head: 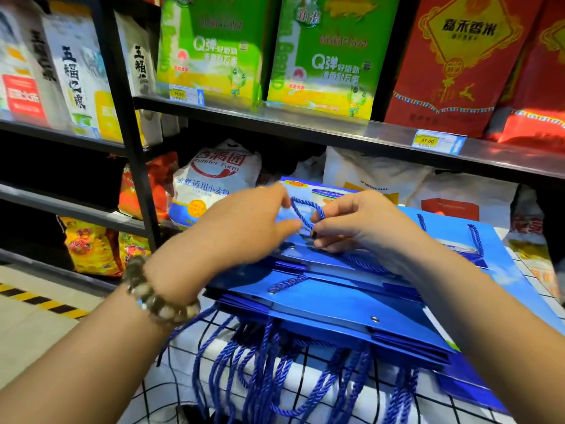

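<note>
Crowding the background are store shelves: the upper shelf [305,123] carries two green rice bags [211,50] [327,56] and a red rice bag [458,65], with two price tags [183,94] [437,141] clipped to its edge, and a white flour sack [214,182] sits on the level below, just behind the hands. Nothing stands between the hands and the work. A stack of flat blue paper bags [336,304] lies on a checked cloth [189,381]. There are several bags, too closely layered to count, and their many cords spill over the near edge. One rope handle [305,209] is raised in a loop above the top bag. The left hand [244,228], with a beaded bracelet [159,298] at the wrist, has its thumb and forefinger closed on the loop's left side, though blur softens the fingertips. The right hand [360,221] pinches the loop's right end between thumb and forefinger, with its other fingers curled beneath and touching the bag.
</note>
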`<state>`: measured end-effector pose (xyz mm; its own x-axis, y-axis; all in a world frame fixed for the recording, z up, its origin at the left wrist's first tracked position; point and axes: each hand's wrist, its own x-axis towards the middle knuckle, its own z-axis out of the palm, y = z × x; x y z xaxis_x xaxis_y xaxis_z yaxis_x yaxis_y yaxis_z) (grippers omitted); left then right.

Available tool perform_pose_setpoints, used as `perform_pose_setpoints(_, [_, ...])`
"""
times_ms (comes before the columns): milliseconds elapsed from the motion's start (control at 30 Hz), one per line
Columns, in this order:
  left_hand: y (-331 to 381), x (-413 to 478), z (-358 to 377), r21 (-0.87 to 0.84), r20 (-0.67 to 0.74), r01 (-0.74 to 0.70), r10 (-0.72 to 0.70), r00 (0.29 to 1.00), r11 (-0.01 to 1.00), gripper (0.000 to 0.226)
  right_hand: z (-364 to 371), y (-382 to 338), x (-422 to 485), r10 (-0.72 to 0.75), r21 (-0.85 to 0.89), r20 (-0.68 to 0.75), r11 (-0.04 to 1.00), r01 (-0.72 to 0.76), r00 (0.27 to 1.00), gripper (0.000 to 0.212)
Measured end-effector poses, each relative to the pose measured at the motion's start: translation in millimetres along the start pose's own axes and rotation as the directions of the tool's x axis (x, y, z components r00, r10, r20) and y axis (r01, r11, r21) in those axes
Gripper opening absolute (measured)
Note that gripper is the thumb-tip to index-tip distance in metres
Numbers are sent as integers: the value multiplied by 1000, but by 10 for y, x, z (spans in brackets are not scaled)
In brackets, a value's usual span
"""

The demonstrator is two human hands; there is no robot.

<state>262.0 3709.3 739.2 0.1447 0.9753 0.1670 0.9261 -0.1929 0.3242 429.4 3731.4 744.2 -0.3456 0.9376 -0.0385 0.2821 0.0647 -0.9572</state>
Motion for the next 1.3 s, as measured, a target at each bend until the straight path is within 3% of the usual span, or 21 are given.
perform_pose_setpoints(67, [-28,-187,67,127,156,0,-20,988,992,47,-29,11,-28,11,-25,28,1000,-10,1000,11])
perform_pose_setpoints(133, [-10,-343,109,143,203,-12,-17,979,990,52,-27,19,-66,5,-88,62,996,0,998,15])
perform_pose_setpoints(300, [42,-588,96,130,63,-16,8,998,991,63,25,38,-154,-64,-346,194,929,130,979,22])
perform_pose_setpoints(733, [-3,-630,146,-148,-65,5,-14,998,989,76,115,2,-118,-102,-458,308,855,242,946,21])
perform_pose_setpoints(833, [16,-605,124,-99,-129,26,-39,991,995,61,98,-38,-144,-105,-480,333,836,264,937,16])
perform_pose_setpoints(967, [78,-553,97,58,-197,106,-93,976,993,61,-1,-130,-204,-26,-446,386,870,211,922,13])
perform_pose_setpoints(1100, [113,-532,81,52,-277,172,-151,949,984,37,95,-65,-120,-10,-694,456,622,363,890,22])
perform_pose_setpoints(1200, [161,-575,22,57,-373,197,-162,914,979,30,128,-68,-80,-67,-713,450,575,403,891,23])
perform_pose_setpoints(1300, [238,-578,76,303,-303,215,-120,946,928,33,135,-95,-67,-95,-716,464,545,436,881,18])
